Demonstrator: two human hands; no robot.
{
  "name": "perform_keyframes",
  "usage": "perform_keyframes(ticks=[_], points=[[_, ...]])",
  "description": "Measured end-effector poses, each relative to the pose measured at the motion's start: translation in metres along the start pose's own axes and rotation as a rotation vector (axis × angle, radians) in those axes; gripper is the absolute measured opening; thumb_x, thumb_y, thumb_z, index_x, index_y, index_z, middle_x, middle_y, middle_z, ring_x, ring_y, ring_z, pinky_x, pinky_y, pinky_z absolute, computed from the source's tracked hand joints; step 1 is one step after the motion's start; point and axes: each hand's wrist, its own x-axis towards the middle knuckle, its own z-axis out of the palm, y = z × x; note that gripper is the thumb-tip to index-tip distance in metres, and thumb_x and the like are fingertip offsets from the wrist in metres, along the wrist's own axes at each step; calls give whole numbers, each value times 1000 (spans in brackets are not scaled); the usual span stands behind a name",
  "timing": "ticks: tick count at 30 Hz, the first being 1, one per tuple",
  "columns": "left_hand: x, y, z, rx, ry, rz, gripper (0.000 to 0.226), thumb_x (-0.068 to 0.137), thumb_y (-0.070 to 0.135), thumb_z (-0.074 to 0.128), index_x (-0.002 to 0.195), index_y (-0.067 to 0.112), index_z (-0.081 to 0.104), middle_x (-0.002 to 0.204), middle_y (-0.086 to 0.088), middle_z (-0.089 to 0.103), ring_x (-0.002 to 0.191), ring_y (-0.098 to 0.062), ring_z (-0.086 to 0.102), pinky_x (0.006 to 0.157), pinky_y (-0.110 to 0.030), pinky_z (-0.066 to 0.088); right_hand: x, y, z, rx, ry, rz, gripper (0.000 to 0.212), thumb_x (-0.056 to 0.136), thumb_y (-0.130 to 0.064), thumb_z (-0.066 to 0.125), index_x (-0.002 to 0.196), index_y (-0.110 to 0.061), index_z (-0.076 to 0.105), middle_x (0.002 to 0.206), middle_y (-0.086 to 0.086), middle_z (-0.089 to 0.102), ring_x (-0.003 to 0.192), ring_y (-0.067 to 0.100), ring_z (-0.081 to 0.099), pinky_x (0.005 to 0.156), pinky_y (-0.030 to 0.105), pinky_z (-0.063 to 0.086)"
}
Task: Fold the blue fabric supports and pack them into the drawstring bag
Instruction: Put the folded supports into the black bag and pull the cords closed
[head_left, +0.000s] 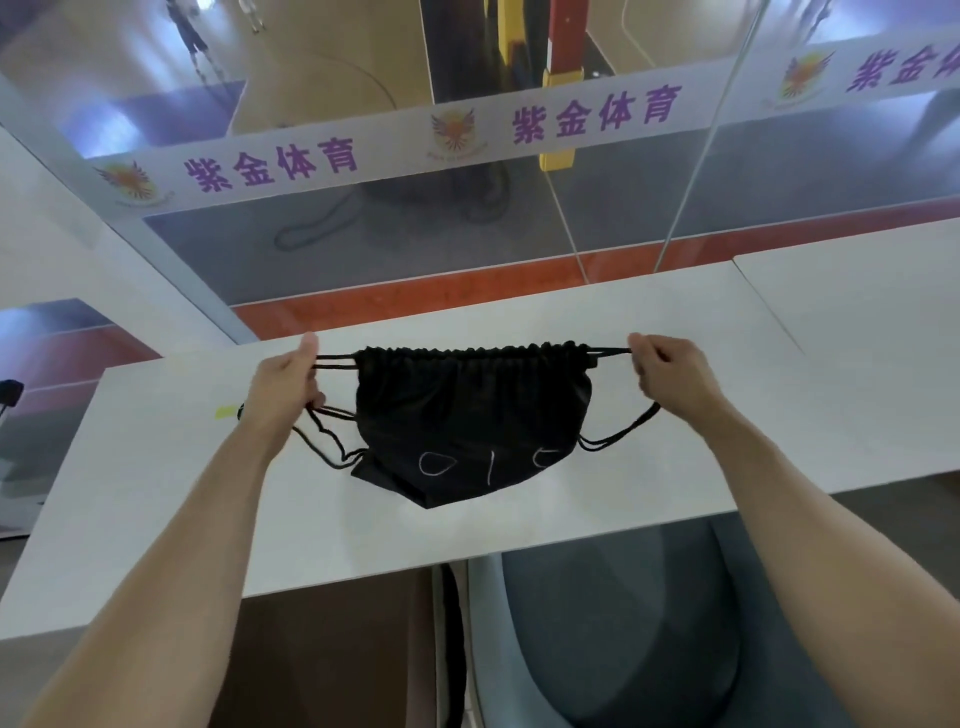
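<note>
1. Glass partition (363, 249) behind the far edge of the tabletop, carrying a white band (571, 117) with purple characters.
2. White tabletop (156, 493); grey chair (623, 623) tucked below its near edge.
3. Black drawstring bag (467, 415) at mid-tabletop, mouth gathered tight toward the far edge, bottom corner near the near edge. White marks on its lower panel. Cannot tell whether it rests fully on the surface.
4. Left hand (285, 384): fingers curled, clamped on the drawstring cords (337, 358) left of the bag.
5. Right hand (670, 374): fingers pinched together on the cords at the right; cords taut.
6. Small yellow tag (225, 412) on the tabletop, just beside the left wrist.
</note>
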Motion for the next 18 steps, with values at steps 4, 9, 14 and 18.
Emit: perform_keyframes(ticks=[4, 9, 14, 18], points=[[-9, -6, -3, 179, -108, 1, 58, 110, 50, 56, 78, 2, 63, 78, -14, 75, 78, -26, 74, 82, -39, 49, -6, 23, -14, 115, -150, 106, 33, 111, -16, 53, 92, -2, 76, 88, 17, 82, 65, 31, 73, 73, 41, 60], [-31, 8, 61, 258, -488, -50, 57, 113, 54, 42, 112, 4, 70, 82, -11, 81, 68, -32, 71, 87, -52, 60, -23, -3, 35, 42, -453, 154, 32, 105, -31, 61, 88, -5, 67, 75, 9, 73, 63, 20, 54, 62, 30, 44], [-35, 45, 73, 387, -145, 239, 71, 106, 73, 47, 64, 17, 36, 60, -3, 38, 58, -23, 39, 63, -38, 34, -23, -42, 35, -240, -162, -178, 61, 105, -62, 57, 67, -16, 45, 58, -5, 44, 55, 16, 42, 58, 36, 35], [-1, 40, 12, 160, 149, 159, 70, 101, 69, 57, 63, 16, 33, 63, -9, 38, 65, -25, 39, 66, -39, 35, -3, -6, -28, 3, 126, -66, 59, 106, -47, 62, 68, -6, 42, 60, 2, 36, 60, 20, 36, 62, 37, 31]])
